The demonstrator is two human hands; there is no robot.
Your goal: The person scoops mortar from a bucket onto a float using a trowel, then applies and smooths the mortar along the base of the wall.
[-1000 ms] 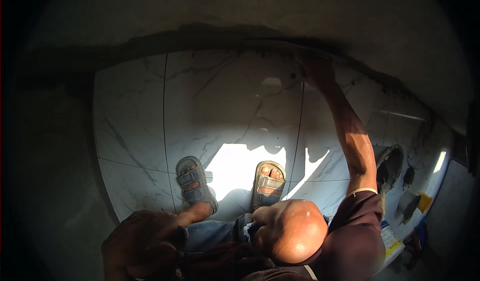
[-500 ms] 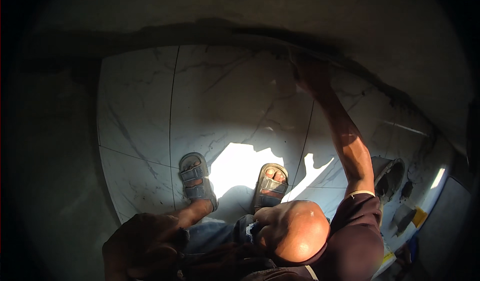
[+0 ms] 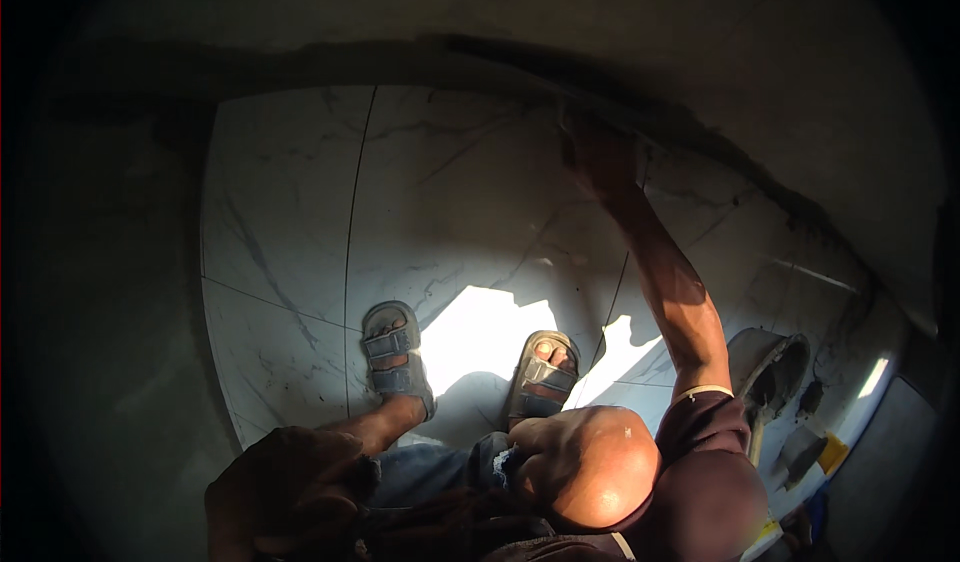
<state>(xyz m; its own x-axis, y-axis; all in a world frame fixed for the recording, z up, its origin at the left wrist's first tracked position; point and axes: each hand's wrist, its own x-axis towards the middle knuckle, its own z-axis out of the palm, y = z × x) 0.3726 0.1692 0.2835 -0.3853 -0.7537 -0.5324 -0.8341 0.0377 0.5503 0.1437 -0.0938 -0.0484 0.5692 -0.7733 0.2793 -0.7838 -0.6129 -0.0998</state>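
My right hand (image 3: 600,157) reaches far ahead to the foot of the wall (image 3: 760,82), in deep shadow. Its fingers look closed around something dark with a thin paler edge, too dim to name. Beside the hand, a dark damp-looking band (image 3: 500,57) runs along the join of wall and floor. White marble-patterned floor tiles (image 3: 450,192) with dark joints lie beneath the hand. My left hand cannot be made out in the dark area around my left knee (image 3: 290,462).
My sandalled feet, left (image 3: 395,357) and right (image 3: 545,372), stand on the tiles beside a bright sunlit patch (image 3: 475,337). To the right is a grey round-mouthed container (image 3: 780,367). Nearer me lies a grey and yellow object (image 3: 825,454). A darker floor strip (image 3: 130,312) borders the tiles on the left.
My right hand has moved a little to the left along the foot of the wall, and its forearm has swung with it. The view has shifted slightly; my feet stay in place.
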